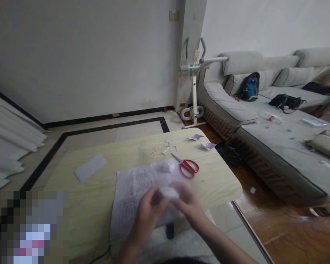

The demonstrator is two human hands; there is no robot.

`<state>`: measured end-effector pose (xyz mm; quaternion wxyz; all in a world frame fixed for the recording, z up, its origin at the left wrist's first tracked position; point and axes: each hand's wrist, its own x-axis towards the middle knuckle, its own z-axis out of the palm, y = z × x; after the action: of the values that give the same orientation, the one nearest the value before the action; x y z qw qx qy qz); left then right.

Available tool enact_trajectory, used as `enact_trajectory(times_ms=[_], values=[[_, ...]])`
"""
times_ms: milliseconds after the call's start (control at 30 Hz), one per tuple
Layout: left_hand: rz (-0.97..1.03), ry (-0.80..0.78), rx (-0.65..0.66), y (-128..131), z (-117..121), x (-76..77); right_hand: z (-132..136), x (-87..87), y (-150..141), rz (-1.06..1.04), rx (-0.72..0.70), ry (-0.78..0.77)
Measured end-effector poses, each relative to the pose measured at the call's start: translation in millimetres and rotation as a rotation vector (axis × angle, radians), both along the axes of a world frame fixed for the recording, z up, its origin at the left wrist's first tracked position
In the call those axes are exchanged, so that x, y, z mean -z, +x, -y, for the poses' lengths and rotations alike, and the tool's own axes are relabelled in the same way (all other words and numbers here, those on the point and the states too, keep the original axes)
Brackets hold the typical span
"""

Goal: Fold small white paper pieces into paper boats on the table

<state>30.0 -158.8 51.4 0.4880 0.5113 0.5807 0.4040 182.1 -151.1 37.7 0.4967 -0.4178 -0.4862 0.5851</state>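
Note:
Above the near edge of the table, my left hand [151, 205] and my right hand [187, 202] both grip a small piece of white paper [169, 192], which looks folded but is blurred. Beneath them lies a large sheet of printed paper [134, 194]. A crumpled or folded white paper piece [168, 166] rests on that sheet, just beyond my fingers. Red-handled scissors [189, 168] lie to its right with their blades pointing up and left. Thin paper scraps [166, 147] are scattered farther back.
Two small folded papers [208, 146] sit at the table's far right corner. A folded white paper strip [90, 167] lies on the left of the pale wooden table [71, 198]. Beyond stand a grey sofa [277, 139] with bags, a seated person [328, 82] and a white exercise machine [194, 91].

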Motion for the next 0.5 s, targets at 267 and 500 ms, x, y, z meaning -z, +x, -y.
enact_trajectory(times_ms=[267,500], values=[[-0.269,0.084,0.139,-3.3,-2.1,8.0,-11.9,-2.3,26.7,0.213,-0.17,0.071],[-0.323,0.09,0.105,1.6,-6.3,8.4,-13.1,8.6,20.0,0.068,-0.117,0.061]])
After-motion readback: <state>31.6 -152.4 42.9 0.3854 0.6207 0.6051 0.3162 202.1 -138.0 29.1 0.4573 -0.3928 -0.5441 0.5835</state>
